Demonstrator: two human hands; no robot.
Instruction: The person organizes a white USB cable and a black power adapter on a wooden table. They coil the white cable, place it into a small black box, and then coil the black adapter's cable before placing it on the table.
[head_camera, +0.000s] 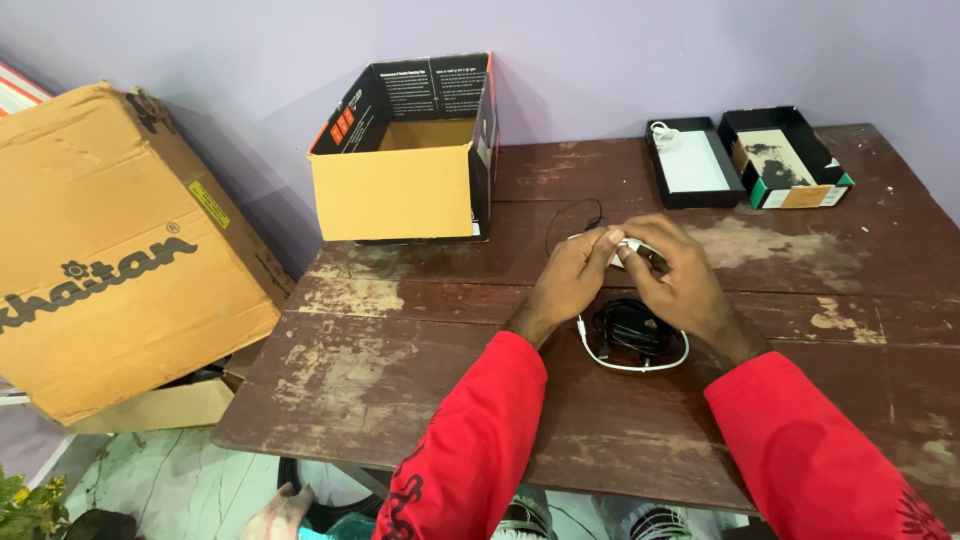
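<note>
- Worn brown wooden worktop (400, 330) with flaking paint stands against a plain lilac wall; pale tiled floor shows below its near edge.
- Left hand (565, 280) and right hand (680, 285) meet at mid-worktop, fingers closed together on a small white item (628, 247), apparently a plug or adapter; its exact kind cannot be told.
- White cable (640, 365) runs from the hands in a loop on the worktop, around a black coiled bundle (628, 327) lying just below the hands.
- Thin black wire (570, 215) lies loose just beyond the hands.
- Progress, as a judgement: items are out of their packaging and none has been put into a box; the cable is only loosely looped, not tied.
- Open carton (400, 190), yellow front, black printed flaps with orange marks, stands at the far left of the worktop, empty as far as visible.
- Two shallow black trays sit far right: left tray (692, 160) holds a white slab and a coiled white lead; right tray (785, 160) has a green corner and tan label.
- Large brown shipping carton (110, 260), with black lettering and a yellow sticker, leans beside the worktop.
</note>
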